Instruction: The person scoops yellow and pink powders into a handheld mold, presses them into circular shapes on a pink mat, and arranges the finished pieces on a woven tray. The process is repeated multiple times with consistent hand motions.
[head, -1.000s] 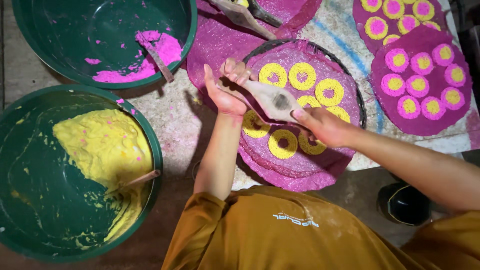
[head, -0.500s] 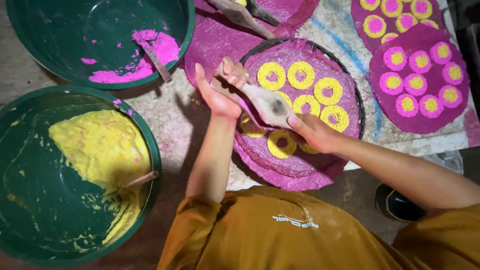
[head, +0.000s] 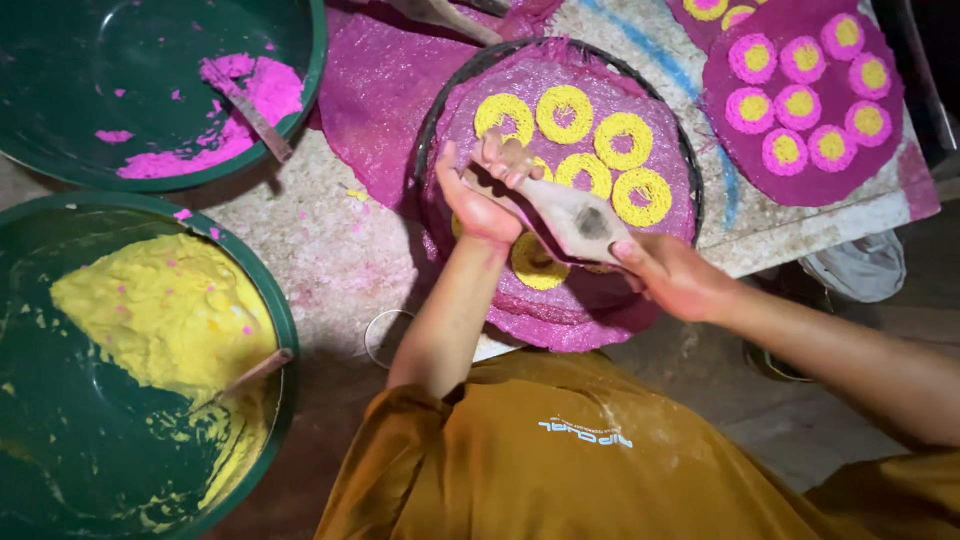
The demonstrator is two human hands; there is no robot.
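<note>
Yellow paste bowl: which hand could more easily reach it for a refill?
Probably the left hand: it is on the side of the yellow paste bowl and only touches the wooden mould at its tip, while the right hand grips the handle.

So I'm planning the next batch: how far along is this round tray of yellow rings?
Done: several yellow rings lie on the round pink-lined tray. In hand: left hand and right hand hold a wooden press over it. Left: the tray's bare near part, with yellow dough remaining.
</note>
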